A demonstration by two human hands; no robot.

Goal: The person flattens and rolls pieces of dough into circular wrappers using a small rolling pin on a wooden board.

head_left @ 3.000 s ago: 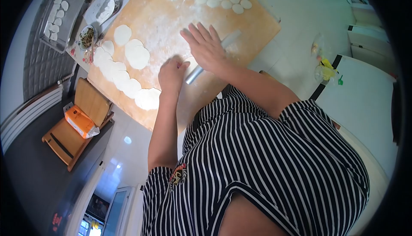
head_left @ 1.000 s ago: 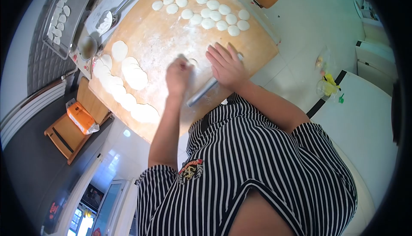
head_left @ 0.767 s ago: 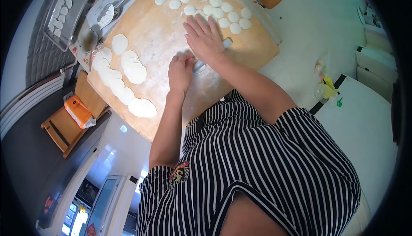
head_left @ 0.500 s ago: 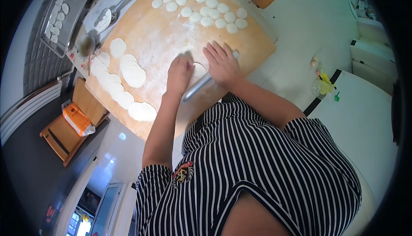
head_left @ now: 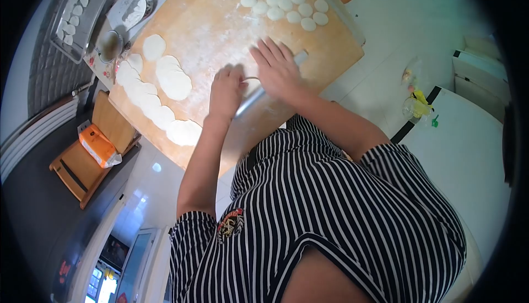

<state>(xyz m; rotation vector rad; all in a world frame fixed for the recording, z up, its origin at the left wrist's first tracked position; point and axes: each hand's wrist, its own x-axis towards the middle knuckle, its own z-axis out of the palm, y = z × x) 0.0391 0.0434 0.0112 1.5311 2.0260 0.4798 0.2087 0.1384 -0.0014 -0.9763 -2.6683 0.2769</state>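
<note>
Your left hand [head_left: 225, 95] has its fingers pinching a dough round [head_left: 251, 86] at its three o'clock; your right hand [head_left: 279, 74] lies flat over the rolling pin [head_left: 250, 104], fingers extended. On the floured board [head_left: 212, 27], wrappers [head_left: 177, 86] spread toward nine o'clock, small discs [head_left: 276, 14] toward one.

the left hand [head_left: 225, 92] is held with its fingers bent and gathered toward the thumb. the right hand [head_left: 277, 72] is turned palm down, its fingers outstretched and slightly parted. the left forearm [head_left: 205, 157] is stretched forward, the right forearm [head_left: 336, 120] is slanted inward, and the hands are set near each other.
</note>
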